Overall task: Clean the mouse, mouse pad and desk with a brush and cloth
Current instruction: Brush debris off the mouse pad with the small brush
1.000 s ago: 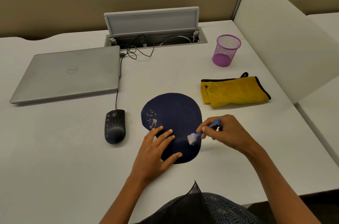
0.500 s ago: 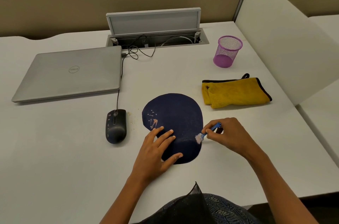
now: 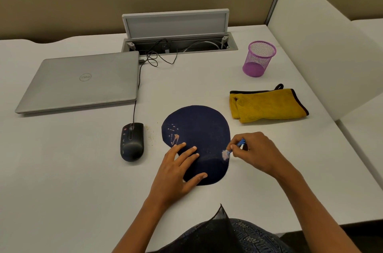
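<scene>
**Q:** How should the brushing step be carried out?

**A:** Keep the left hand flat, fingers spread, on the near left part of the round dark-blue fabric mouse pad to stop it sliding. The right hand pinches the small blue-handled brush at the pad's right edge; the bristles should sweep outward, off the pad. The pale marks on the pad's far left part and the crumbs on the white surface look untreated. The black corded mouse lies left of the pad, the folded yellow cloth far right.

**Q:** What cannot be confirmed?

**A:** Whether the bristles touch the pad, and most of the brush handle, which lies inside the grip.
</scene>
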{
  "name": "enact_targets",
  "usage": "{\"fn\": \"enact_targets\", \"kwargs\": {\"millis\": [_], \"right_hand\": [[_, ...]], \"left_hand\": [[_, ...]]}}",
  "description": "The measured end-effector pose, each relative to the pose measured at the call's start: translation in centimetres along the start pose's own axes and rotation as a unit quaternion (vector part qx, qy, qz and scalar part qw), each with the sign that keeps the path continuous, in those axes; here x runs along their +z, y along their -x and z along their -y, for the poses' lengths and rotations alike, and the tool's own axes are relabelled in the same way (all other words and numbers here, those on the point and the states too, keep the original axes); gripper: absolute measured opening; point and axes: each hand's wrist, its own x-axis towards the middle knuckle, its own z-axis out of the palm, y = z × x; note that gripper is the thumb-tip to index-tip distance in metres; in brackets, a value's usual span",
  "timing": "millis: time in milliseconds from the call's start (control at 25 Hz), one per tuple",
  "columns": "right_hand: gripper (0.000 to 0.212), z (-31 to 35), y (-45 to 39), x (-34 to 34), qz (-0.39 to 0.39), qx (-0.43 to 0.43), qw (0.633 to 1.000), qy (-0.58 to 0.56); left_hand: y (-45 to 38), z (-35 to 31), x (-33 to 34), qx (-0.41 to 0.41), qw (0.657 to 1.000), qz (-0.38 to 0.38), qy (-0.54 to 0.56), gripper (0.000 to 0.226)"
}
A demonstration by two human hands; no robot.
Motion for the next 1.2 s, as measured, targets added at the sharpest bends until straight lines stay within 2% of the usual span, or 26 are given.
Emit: {"fn": "enact_targets", "kwargs": {"millis": [120,280,400,480,600,680,760,840,920,1000,1080,1160,1200], "right_hand": [[0.017,0.3,0.0,-0.1,-0.015,-0.016,0.998,-0.052],[0.018,1.3,0.4,0.9,0.038,-0.052,0.992,-0.105],[0.015,-0.1,0.0,0.2,-0.007,-0.013,0.999,-0.043],[0.016,-0.4,0.0,-0.4,-0.037,-0.006,0.997,-0.064],[0.015,0.3,0.3,0.0,0.004,-0.031,0.99,-0.137],[0.014,0.1,0.2,0.5,0.018,-0.033,0.992,-0.118],[0.017,-0.5,-0.2,0.6,-0.037,-0.006,0.997,-0.073],[0.024,-0.2,-0.4,0.6,-0.079,-0.01,0.993,-0.088],[0.022,1.1,-0.5,1.2,-0.05,-0.052,0.989,-0.13],[0.022,1.8,-0.3,2.1,0.0,-0.07,0.991,-0.11],[0.024,1.4,-0.5,2.1,-0.019,-0.022,0.999,-0.035],[0.031,0.7,-0.7,1.3,-0.1,0.057,0.993,0.04],[0.033,0.5,-0.7,1.0,-0.128,0.071,0.989,0.039]], "left_hand": [[0.0,0.1,0.1,0.002,1.0,0.0,0.0,0.058],[0.1,0.1,0.1,0.004,1.0,0.001,0.001,0.057],[0.0,0.0,0.0,-0.002,1.0,0.005,-0.003,0.058],[0.0,0.0,0.0,-0.004,1.0,0.006,-0.004,0.059],[0.0,0.0,0.0,-0.002,1.0,0.009,-0.001,0.058],[0.0,0.0,0.0,-0.003,1.0,0.008,-0.001,0.058],[0.0,-0.1,0.0,-0.005,1.0,0.007,0.0,0.059],[0.0,0.0,0.1,-0.005,1.0,0.004,0.002,0.059],[0.0,0.1,0.1,-0.001,1.0,0.002,0.002,0.058],[0.1,0.1,0.1,0.002,1.0,0.003,0.0,0.058],[0.0,0.1,0.1,0.0,1.0,0.005,-0.002,0.059],[0.0,0.0,0.1,-0.006,1.0,0.007,-0.003,0.059],[0.0,0.0,0.1,-0.007,1.0,0.007,-0.003,0.059]]}}
